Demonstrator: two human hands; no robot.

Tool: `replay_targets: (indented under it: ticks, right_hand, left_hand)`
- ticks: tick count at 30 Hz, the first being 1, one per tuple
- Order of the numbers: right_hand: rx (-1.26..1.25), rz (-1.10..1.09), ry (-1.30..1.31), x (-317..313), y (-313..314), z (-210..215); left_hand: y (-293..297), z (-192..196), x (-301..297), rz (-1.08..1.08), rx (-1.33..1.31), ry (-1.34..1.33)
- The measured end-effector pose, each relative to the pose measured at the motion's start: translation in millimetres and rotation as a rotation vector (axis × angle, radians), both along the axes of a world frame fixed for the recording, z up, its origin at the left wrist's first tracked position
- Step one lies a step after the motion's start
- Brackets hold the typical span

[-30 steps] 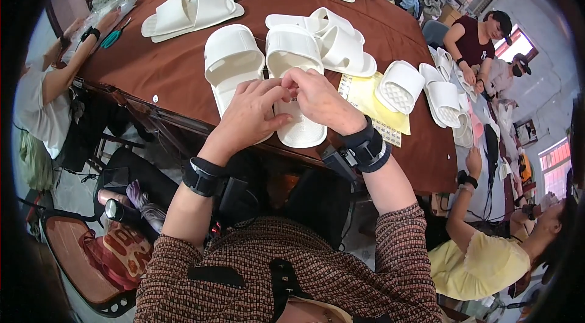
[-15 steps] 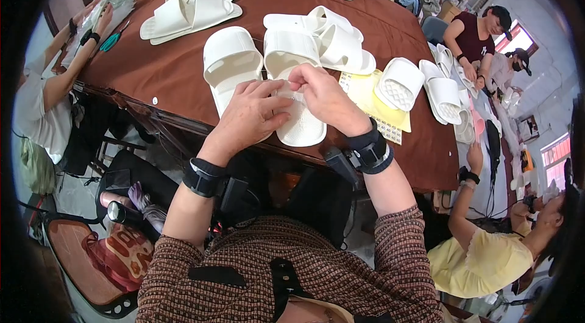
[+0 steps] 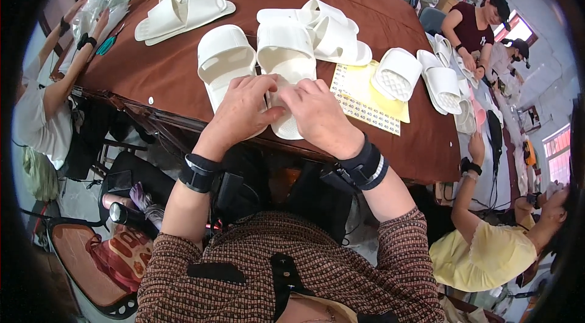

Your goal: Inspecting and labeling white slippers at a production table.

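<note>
Over the last second my hands have barely shifted: both stay pressed on the heel end of the same slipper (image 3: 286, 73) at the near edge of the table (image 3: 164, 73), and the slipper has not slid or turned. I read that as fine work on one spot, not a pick-up or a swap.

My left hand (image 3: 241, 110) lies over the slipper's near left side, fingers curled down onto it. My right hand (image 3: 320, 116) covers the near right side, fingertips meeting the left ones over the sole. Both are clamped on the slipper; whether they pinch something small between them I cannot tell, since the fingers hide it.

The slipper's strap and toe stick out beyond my knuckles, pointing away from me. A second slipper (image 3: 224, 58) lies just left of it, touching or nearly so. A yellow sheet (image 3: 365, 94) lies just right of it.
</note>
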State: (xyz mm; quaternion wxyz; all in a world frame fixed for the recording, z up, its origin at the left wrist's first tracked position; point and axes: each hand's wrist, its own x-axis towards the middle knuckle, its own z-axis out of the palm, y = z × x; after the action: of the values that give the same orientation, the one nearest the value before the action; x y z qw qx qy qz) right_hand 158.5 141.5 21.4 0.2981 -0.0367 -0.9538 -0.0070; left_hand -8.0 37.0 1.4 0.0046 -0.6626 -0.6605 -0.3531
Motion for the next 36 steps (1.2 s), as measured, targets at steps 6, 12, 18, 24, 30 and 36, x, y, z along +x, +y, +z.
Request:
replay_targets:
  ticks: [6,12,18,24,30,36]
  right_hand:
    - [0.045,0.015,-0.013,-2.4,0.3,-5.3]
    - [-0.494,0.007,0.017,-4.5,24.4,-10.0]
    - [-0.625,0.007,0.001,-2.0,20.4,-5.4]
    - [-0.090,0.046,-0.055,3.2,-1.5,-3.9]
    - [-0.609,0.089,0.003,11.4,24.7,-14.0]
    - [-0.717,0.081,0.002,12.6,16.9,-9.3]
  left_hand:
    - [2.2,-1.6,-0.9,-0.030,0.065,0.005]
    - [0.8,3.0,-2.0,-0.029,-0.008,-0.005]
    - [-0.2,5.5,-0.2,-0.011,-0.027,-0.005]
    - [0.4,-0.4,-1.5,-0.003,0.045,0.059]
    - [0.2,6.0,1.4,0.005,-0.037,-0.009]
    - [-1.5,0.1,-3.8,-0.021,0.029,0.059]
